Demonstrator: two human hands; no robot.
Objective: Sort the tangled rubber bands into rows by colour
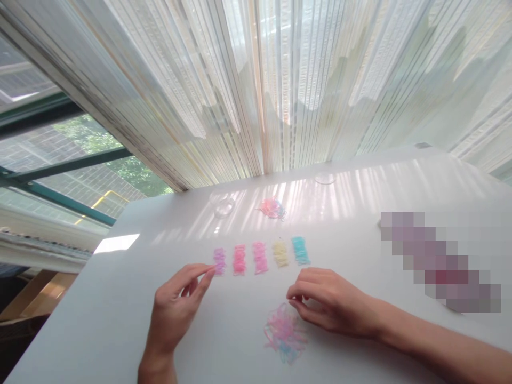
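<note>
Several small rows of tiny elastic bands lie sorted by colour on the white table (pixel 120 298): purple (pixel 219 261), pink (pixel 239 260), magenta (pixel 260 257), yellow (pixel 280 254) and teal (pixel 300 250). My left hand (pixel 176 304) reaches toward the purple row, its fingertips pinched together at that row's lower end. My right hand (pixel 328 298) rests curled with thumb and finger pinched just above a mixed pile of pink and blue bands (pixel 285 333). What either pinch holds is too small to see.
A second mixed pile (pixel 272 208) lies farther back, next to a clear round container (pixel 222 204) and its clear lid (pixel 325 179). Sheer striped curtains hang behind the table; a window is at the left. A blurred patch covers the right side.
</note>
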